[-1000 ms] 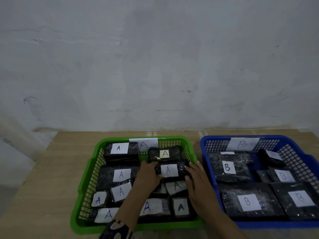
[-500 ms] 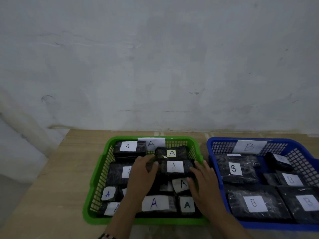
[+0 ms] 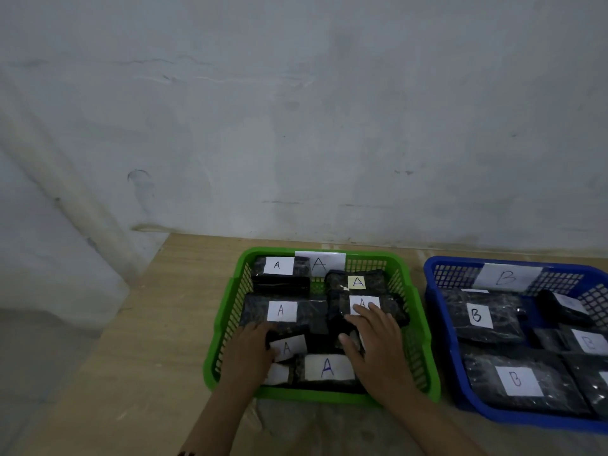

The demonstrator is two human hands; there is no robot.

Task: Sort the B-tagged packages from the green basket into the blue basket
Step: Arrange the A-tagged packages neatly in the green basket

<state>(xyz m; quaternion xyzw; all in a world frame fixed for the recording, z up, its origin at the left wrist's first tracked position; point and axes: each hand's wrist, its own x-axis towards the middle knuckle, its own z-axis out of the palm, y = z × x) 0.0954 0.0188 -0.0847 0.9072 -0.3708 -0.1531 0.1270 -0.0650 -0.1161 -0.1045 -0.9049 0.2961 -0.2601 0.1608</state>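
Observation:
The green basket (image 3: 230, 327) holds several black wrapped packages, every visible tag reading A. My left hand (image 3: 250, 353) lies flat on the packages at the basket's front left, next to a small A package (image 3: 289, 347). My right hand (image 3: 375, 343) rests with straight fingers on the packages right of centre, its fingertips on an A-tagged package (image 3: 391, 307). Neither hand grips anything. The blue basket (image 3: 437, 291) to the right holds several black packages tagged B (image 3: 477, 315). No B tag shows in the green basket.
Both baskets sit on a wooden table (image 3: 148, 357) against a grey wall. Paper labels A (image 3: 320, 263) and B (image 3: 506, 276) hang on the baskets' back walls. The table's left edge drops off beside the green basket.
My left hand slid from the basket's middle to its front left corner. My right hand shifted left and forward onto the central packages. The camera view swung left.

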